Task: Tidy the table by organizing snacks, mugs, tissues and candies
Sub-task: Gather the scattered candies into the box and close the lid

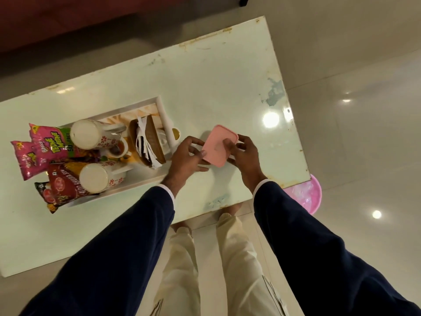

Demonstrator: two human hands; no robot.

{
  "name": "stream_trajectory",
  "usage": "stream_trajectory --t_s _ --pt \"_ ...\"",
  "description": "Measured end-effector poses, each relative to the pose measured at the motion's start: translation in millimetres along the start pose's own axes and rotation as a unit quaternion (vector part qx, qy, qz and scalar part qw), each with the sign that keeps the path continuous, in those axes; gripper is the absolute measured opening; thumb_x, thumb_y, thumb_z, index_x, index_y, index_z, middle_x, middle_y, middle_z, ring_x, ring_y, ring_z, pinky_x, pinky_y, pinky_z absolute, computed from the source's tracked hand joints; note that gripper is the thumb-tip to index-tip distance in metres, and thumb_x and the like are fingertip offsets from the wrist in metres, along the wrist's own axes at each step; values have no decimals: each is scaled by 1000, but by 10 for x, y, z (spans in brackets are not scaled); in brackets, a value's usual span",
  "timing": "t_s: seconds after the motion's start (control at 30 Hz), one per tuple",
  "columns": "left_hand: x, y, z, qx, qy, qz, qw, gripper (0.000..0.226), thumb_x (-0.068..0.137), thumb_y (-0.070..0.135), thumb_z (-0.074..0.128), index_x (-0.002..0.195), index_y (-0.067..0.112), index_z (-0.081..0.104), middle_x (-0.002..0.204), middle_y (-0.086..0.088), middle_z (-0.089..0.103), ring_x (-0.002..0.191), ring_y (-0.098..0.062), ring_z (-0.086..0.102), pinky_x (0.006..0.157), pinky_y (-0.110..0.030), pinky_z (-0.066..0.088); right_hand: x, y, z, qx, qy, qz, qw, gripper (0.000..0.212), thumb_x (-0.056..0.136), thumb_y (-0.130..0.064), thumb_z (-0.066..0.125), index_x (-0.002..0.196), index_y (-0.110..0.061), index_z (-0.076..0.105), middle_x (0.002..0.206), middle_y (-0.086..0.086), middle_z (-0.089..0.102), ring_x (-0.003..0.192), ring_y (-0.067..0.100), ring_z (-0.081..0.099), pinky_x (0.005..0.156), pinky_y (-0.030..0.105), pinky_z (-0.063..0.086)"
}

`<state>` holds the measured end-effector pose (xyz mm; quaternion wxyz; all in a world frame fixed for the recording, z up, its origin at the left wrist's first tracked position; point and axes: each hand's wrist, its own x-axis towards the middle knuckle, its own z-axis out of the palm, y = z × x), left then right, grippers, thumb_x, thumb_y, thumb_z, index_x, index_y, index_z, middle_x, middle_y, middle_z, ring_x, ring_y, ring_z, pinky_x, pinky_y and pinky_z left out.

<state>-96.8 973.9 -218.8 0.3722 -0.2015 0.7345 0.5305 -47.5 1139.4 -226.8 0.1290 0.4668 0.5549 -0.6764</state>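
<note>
Landmark: the white tray (159,106), which rests on the pale table (216,83).

Tray contents:
- Two white mugs with red flower prints lie on their sides in the tray. The far mug (91,134) is in the half away from the person; the near mug (98,179) is in the half toward the person.
- A brown tissue holder (152,137) with white tissues (142,144) hanging from it occupies the tray's right end.
- Two pink snack packs (45,142) lie over the tray's left end, partly off the rim.
- A red pack (63,188) lies beside the near mug at the tray's near left corner, with a dark pack (46,197) under it.
- A small gold object (175,133) sits just outside the tray's right rim; its type cannot be determined.

Task item: a pink rectangular lid (215,148) is held just right of the tray, above the table.

Hands:
- Left hand (186,156): fingers slightly spread; thumb and fingertips grip the lid's left edge.
- Right hand (245,153): thumb lies on the lid's top face; the other fingers curl around its right edge.

Both arms wear dark blue sleeves (319,236).

A pink bin (305,197) stands on the floor past the table's right near corner, well right of the tray.
</note>
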Motion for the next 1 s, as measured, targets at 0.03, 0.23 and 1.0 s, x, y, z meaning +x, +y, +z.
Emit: stream_trajectory --t_s 0.03,0.23,1.0 --pt "-28 -12 19 -21 9 1 1000 22 99 4 64 118 14 59 100 -10 60 89 -35 75 65 -41 64 -3 -26 59 -21 -15 -10 1000 52 88 -27 75 134 -14 55 123 11 64 109 27 66 85 43 61" --pt "44 32 -38 -41 86 13 995 47 102 7 59 146 20 50 105 -7 61 81 -26 76 70 -44 65 139 -241 436 -147 -16 -89 985 38 90 -4 64 127 -9 66 121 5 71 109 22 67 96 45 56" --pt "-328 210 -447 114 40 109 987 55 99 9 59 150 17 39 146 -6 46 123 -29 58 100 -46 54 -235 -505 714 -458 4 -236 857 65 92 -22 63 150 -11 37 148 14 39 134 36 40 112 41 34"
